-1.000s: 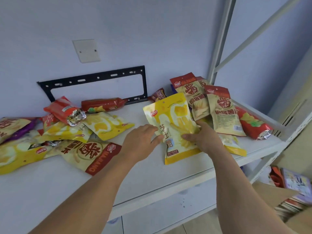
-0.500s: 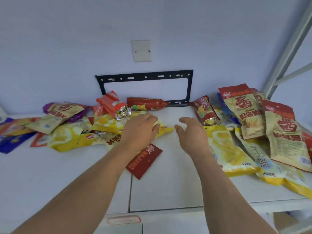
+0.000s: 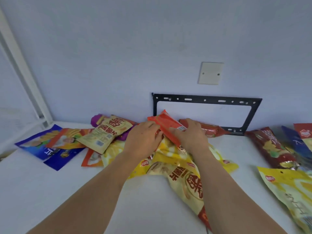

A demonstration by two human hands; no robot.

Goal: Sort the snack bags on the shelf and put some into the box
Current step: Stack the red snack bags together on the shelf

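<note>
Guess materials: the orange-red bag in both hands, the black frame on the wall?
Orange-red snack bag: likely thin plastic film, glossy; it creases and catches light. Black wall bracket: probably painted or coated metal, matte; flat bars with punched slots and holes.

White shelf [image 3: 50, 191], scattered snack bags [image 3: 175, 159]

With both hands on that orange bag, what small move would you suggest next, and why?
Probably lift the orange bag straight up off the pile. Left hand and right hand already grip it from either side, and it lies tilted on top of the yellow bags, so nothing pins it. The box is not in view.
</note>
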